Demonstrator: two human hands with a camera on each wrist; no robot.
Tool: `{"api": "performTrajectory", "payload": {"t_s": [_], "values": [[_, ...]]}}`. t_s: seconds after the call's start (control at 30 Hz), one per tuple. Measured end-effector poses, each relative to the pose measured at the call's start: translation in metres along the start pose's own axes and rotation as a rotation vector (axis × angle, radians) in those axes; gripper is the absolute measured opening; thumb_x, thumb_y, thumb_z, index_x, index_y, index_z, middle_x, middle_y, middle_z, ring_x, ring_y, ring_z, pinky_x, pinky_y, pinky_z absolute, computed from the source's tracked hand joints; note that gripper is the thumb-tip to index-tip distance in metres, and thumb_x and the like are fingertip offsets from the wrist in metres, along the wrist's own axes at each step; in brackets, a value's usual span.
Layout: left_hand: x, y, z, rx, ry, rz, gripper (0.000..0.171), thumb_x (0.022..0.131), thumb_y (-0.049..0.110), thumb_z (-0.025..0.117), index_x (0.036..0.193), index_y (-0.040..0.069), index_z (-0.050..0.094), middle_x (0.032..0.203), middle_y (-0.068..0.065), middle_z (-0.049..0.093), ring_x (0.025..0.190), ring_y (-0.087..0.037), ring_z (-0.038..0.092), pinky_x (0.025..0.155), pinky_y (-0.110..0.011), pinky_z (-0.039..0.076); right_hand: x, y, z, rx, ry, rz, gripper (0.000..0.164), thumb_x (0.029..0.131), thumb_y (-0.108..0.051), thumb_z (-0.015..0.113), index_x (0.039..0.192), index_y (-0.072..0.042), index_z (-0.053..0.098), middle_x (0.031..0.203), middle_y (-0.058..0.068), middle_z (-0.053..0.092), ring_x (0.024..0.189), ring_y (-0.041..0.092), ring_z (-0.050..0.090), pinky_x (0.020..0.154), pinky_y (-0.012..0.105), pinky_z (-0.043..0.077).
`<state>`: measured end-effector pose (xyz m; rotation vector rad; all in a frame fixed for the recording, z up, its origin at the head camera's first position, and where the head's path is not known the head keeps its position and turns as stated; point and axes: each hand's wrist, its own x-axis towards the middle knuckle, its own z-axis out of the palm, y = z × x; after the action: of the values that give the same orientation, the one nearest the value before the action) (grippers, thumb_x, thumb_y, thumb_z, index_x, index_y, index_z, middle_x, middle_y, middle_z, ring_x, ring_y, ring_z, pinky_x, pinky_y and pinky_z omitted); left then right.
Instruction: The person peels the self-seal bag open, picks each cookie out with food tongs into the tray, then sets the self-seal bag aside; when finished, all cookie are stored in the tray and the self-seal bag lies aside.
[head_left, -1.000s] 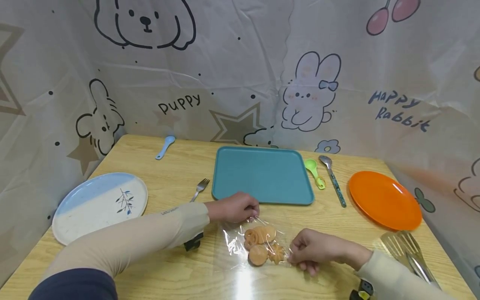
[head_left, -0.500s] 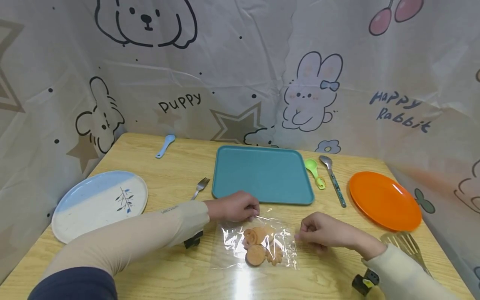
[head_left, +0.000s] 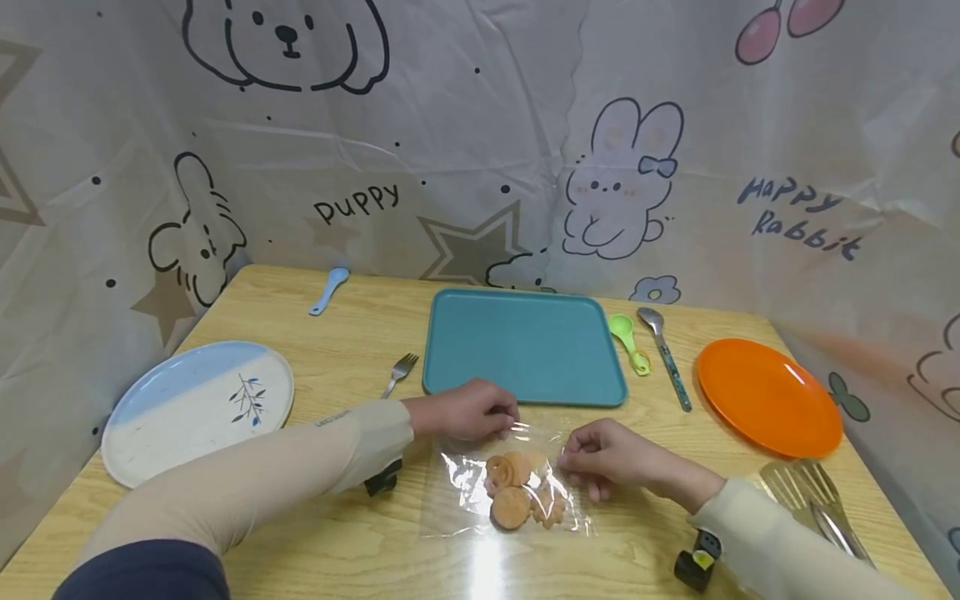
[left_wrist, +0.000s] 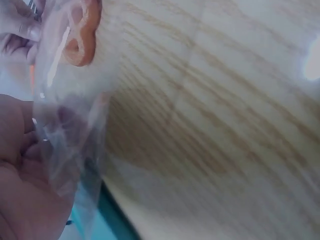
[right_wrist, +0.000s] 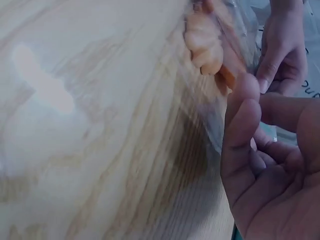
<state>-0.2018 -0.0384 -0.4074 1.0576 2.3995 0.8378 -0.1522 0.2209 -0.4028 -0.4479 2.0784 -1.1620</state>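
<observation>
A clear plastic bag (head_left: 461, 512) lies on the table, holding several orange-brown biscuit-like pieces. Among them are a round one (head_left: 512, 508), a ridged one (right_wrist: 205, 42) and a looped, pretzel-like one (left_wrist: 82, 37). My left hand (head_left: 468, 410) pinches the bag's upper left part, close to the tray's front edge. At the bag's right side, my right hand (head_left: 611, 457) pinches the film between thumb and index finger; the right wrist view shows those tips together, the bag partly hidden behind them.
Behind the bag lies a teal tray (head_left: 525, 346). Left are a blue-white plate (head_left: 187, 425), a fork (head_left: 401, 371) and a blue spoon (head_left: 330, 292). Right are green measuring spoons (head_left: 622, 333), a metal spoon (head_left: 663, 358), an orange plate (head_left: 768, 396) and metal tongs (head_left: 813, 500).
My right hand leaves the bag's lower right side, lifts up and to the right, then comes back left onto its upper right edge. My left hand keeps its place.
</observation>
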Motion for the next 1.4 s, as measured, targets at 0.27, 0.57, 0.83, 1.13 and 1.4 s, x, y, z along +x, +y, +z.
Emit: {"api": "performTrajectory", "payload": {"t_s": [0.27,0.57,0.83,1.13,1.4], "values": [[-0.023,0.014,-0.01,0.342,0.134,0.066,0.019,0.1,0.021,0.051,0.11,0.01,0.063,0.103,0.0,0.063,0.093,-0.012,0.059,0.082,-0.026,0.053,-0.003,0.001,-0.008,0.063,-0.046,-0.029,0.031,0.097,-0.024,0.058,0.098,0.006,0.061,0.074,0.004,0.064,0.055,0.005,0.057,0.051,0.022,0.051],[-0.058,0.019,0.0,0.706,0.068,0.237,0.045,0.095,0.051,0.053,0.113,0.011,0.064,0.1,0.001,0.063,0.09,-0.013,0.055,0.079,-0.025,0.05,-0.005,0.004,-0.01,0.129,-0.093,-0.066,0.032,0.099,-0.021,0.055,0.104,0.011,0.058,0.081,0.007,0.066,0.057,0.003,0.059,0.053,0.019,0.051],[-0.066,0.016,0.012,0.738,0.118,0.292,0.014,0.093,0.031,0.063,0.089,0.018,0.067,0.083,0.007,0.059,0.074,-0.01,0.049,0.065,-0.021,0.044,-0.005,0.002,-0.011,0.137,-0.102,-0.073,0.036,0.099,-0.022,0.054,0.105,0.014,0.056,0.081,0.006,0.066,0.058,0.003,0.059,0.054,0.02,0.052],[-0.075,0.008,0.019,0.711,0.144,0.245,0.011,0.096,0.025,0.059,0.099,0.015,0.064,0.089,0.005,0.058,0.081,-0.01,0.05,0.068,-0.02,0.047,-0.004,0.005,-0.01,0.15,-0.098,-0.081,0.035,0.1,-0.021,0.053,0.106,0.014,0.056,0.08,0.004,0.065,0.058,0.003,0.059,0.054,0.019,0.051],[-0.076,-0.003,0.026,0.625,0.204,0.225,0.006,0.096,0.02,0.059,0.094,0.016,0.062,0.086,0.005,0.053,0.082,-0.009,0.047,0.068,-0.018,0.047,-0.001,0.008,-0.009,0.158,-0.088,-0.076,0.035,0.099,-0.022,0.055,0.107,0.012,0.057,0.08,0.004,0.065,0.058,0.003,0.059,0.054,0.018,0.051]]}}
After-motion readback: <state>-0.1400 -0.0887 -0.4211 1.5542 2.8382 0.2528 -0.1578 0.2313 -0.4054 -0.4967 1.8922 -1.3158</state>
